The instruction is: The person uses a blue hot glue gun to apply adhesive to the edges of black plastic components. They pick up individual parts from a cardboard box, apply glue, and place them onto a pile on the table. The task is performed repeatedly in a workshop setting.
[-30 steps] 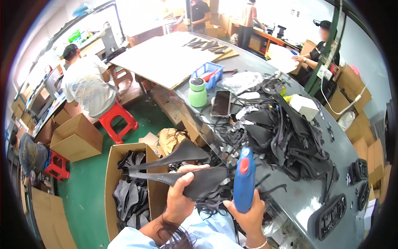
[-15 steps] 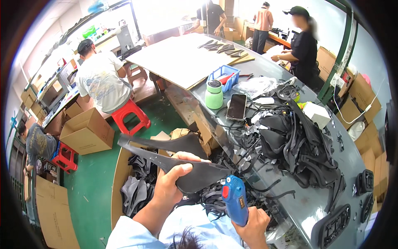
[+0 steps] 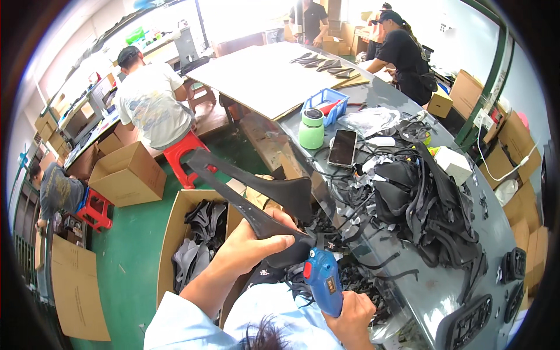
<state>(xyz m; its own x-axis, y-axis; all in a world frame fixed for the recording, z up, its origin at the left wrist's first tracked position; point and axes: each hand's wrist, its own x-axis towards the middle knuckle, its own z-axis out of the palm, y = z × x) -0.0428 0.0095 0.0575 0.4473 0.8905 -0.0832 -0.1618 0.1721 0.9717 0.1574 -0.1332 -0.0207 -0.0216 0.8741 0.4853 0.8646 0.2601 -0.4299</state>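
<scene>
My left hand [image 3: 256, 245] is closed on a black, soft-looking V-shaped piece [image 3: 279, 191] with two long arms and a broader end, the thumb pressed flat on its face. The narrow corner of the V points up and to the left. In my right hand [image 3: 353, 319] is a blue handheld power tool [image 3: 324, 284] with a red button, gripped by its handle. The tool's nose is at the lower right edge of the black piece; whether it touches, and what its tip looks like, I cannot tell.
A carton [image 3: 171, 245] of black pieces stands below my left arm. On the grey table [image 3: 408, 297] lie a heap of black strips [image 3: 417, 204], a phone [image 3: 342, 147], a green bottle [image 3: 311, 129] and a blue basket [image 3: 326, 105]. Co-workers are around, one on a red stool [image 3: 185, 157].
The black piece has tilted, its left corner rising and its arms spreading apart in view. The tool has shifted slightly left, staying at the piece's edge. A co-worker at the far right bends forward.
</scene>
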